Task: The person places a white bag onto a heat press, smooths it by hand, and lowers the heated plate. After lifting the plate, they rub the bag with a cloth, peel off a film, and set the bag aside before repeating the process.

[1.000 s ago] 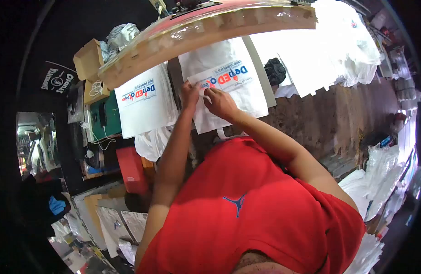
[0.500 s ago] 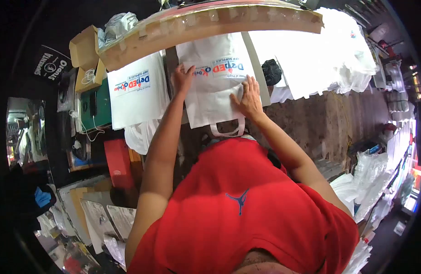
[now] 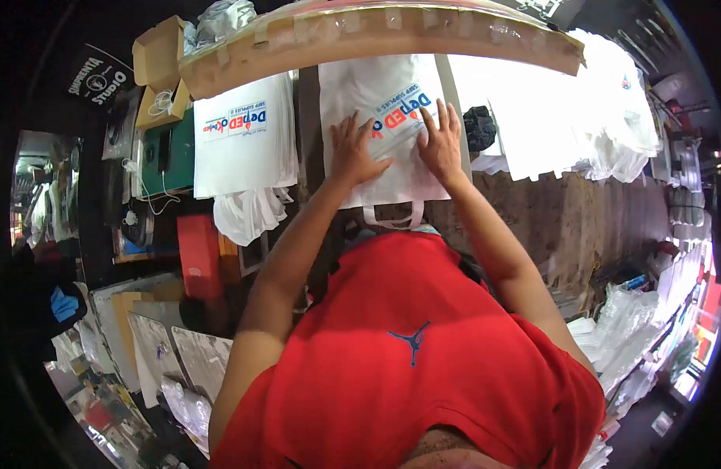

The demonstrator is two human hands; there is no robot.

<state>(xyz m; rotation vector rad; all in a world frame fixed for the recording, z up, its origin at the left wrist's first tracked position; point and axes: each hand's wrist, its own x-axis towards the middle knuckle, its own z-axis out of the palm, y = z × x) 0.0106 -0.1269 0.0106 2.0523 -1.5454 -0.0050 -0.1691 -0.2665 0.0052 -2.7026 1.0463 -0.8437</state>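
A white tote bag (image 3: 407, 176) with handles lies flat in front of me, its handle loop (image 3: 391, 215) toward my body. Across it sits a printed logo sheet (image 3: 399, 117) in blue and red lettering, tilted relative to the bag. My left hand (image 3: 357, 150) rests with spread fingers on the left part of the bag, over the lettering's lower left end. On the right, my right hand (image 3: 444, 147) also lies open, fingertips at the sheet's right edge. Neither hand grips anything.
A long tan taped panel (image 3: 384, 39) crosses above the bag's far end. Printed white bags are stacked (image 3: 243, 164) at left, plain white bags (image 3: 532, 133) at right. A black crumpled bundle (image 3: 479, 129), an open cardboard box (image 3: 159, 59) and a red box (image 3: 198, 254) are nearby.
The lettered sheet has turned from nearly level to slanted on the bag. My left hand has slid right and spread over it; my right hand has moved up slightly.
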